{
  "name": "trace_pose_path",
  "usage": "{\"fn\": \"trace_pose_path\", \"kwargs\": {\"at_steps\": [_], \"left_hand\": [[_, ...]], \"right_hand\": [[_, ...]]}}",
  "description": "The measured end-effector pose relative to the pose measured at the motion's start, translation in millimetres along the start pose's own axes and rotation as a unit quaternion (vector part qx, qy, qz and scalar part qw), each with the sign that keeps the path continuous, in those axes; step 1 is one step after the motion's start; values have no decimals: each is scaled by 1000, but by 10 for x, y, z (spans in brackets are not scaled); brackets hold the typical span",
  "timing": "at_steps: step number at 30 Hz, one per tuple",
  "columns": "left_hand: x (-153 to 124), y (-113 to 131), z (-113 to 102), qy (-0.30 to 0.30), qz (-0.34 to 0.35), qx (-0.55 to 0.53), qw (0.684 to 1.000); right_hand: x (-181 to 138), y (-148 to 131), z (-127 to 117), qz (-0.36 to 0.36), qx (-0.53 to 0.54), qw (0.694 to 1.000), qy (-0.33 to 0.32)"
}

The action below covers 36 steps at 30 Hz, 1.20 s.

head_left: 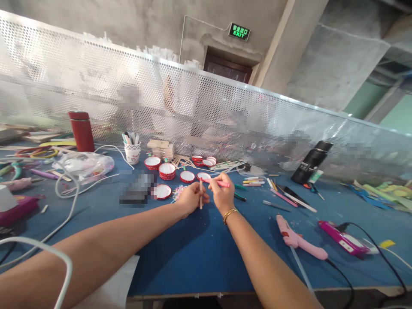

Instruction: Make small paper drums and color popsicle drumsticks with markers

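Near the middle of the blue table, my left hand (190, 199) is closed on a wooden craft stick (201, 195), which stands nearly upright between its fingers. My right hand (222, 192) grips a pink marker (222, 183), its tip pointing left at the stick's upper end. Whether the tip touches the stick I cannot tell. Just beyond my hands lie small round red-rimmed pieces with white insides, among them a red-rimmed dish (187, 176) and a taller one (167, 171). Beside my left hand is a little heap of thin pastel strips (178, 193).
A pink glue gun (301, 240) and a magenta power strip (344, 238) with cords lie at right. Markers (254, 182) and a black bottle (311, 163) are beyond. Left are a phone (138, 188), white cable (77, 197), paper cup of pens (132, 152) and red thermos (81, 132). Perforated metal screen (212, 107) stands behind.
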<state>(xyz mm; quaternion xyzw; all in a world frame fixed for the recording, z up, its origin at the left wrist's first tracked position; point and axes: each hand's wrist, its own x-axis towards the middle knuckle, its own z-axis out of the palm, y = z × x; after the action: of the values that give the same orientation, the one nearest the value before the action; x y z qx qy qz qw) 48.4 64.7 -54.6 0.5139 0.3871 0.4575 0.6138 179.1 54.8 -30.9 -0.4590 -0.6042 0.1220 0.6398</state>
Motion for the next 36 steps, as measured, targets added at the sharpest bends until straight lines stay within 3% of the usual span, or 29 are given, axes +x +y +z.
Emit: {"fn": "trace_pose_path", "kwargs": {"at_steps": [36], "left_hand": [[-33,41,25,8,0,-1,1000]], "right_hand": [[1,10,2,-11,-26,1000,-4]]}}
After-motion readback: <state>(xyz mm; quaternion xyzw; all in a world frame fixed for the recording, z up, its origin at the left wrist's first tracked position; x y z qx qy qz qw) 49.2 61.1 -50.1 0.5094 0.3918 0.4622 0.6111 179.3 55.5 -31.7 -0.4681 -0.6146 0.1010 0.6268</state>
